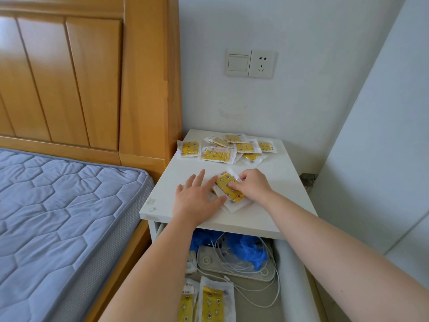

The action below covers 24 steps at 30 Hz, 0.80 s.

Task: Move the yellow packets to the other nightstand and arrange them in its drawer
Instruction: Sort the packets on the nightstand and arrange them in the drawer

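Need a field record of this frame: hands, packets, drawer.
left hand: flat, fingers straight, touching the stack's left side
right hand: pinches the stack
stack: a few yellow packets, tilted, near the nightstand's front edge
loose packets: scattered at the back of the top, some overlapping
drawer: open, holds cables, blue plastic, a white device
drawer packets: at least two, at the drawer's front
surroundings: bed on the left; switch and socket on the wall
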Tool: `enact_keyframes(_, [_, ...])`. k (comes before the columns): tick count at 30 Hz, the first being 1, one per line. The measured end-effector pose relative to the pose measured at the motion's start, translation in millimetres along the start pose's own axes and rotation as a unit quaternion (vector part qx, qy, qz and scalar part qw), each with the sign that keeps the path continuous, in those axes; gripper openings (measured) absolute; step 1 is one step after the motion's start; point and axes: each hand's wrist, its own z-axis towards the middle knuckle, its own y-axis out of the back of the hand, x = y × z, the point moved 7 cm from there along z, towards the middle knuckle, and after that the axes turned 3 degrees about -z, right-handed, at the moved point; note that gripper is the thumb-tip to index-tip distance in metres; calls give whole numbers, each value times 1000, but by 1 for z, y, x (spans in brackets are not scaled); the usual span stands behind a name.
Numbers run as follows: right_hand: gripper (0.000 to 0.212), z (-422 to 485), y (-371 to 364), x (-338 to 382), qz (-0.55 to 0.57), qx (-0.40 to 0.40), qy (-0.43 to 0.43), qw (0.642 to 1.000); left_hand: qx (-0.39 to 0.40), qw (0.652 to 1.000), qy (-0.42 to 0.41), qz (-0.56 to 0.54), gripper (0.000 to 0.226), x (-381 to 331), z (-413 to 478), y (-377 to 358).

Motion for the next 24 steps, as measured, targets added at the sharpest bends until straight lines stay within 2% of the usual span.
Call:
enact_keyframes(6, [45,1,-3,2,-5,26,62,998,-20,999,-20,31,66,-1,0,0])
enact_keyframes(9, [46,5,-3,1,-50,-6,89,995,3,1000,-17,22,62,-2,0,-2])
enact_keyframes(14, [49,28,5,-24,-114,-27,39,992,9,1000,-6,18,63,0,1,-3])
enact_keyframes(18, [44,48,1,-33,-171,15,22,985,1,1000,-2,20,64,2,3,-3])
enact_keyframes(20, [34,48,4,-30,-170,-29,45,984,-2,1000,1,17,64,2,3,-3])
enact_keyframes(24, [31,27,31,-24,-95,-210,106,967,-13,1000,6,17,64,2,4,-3])
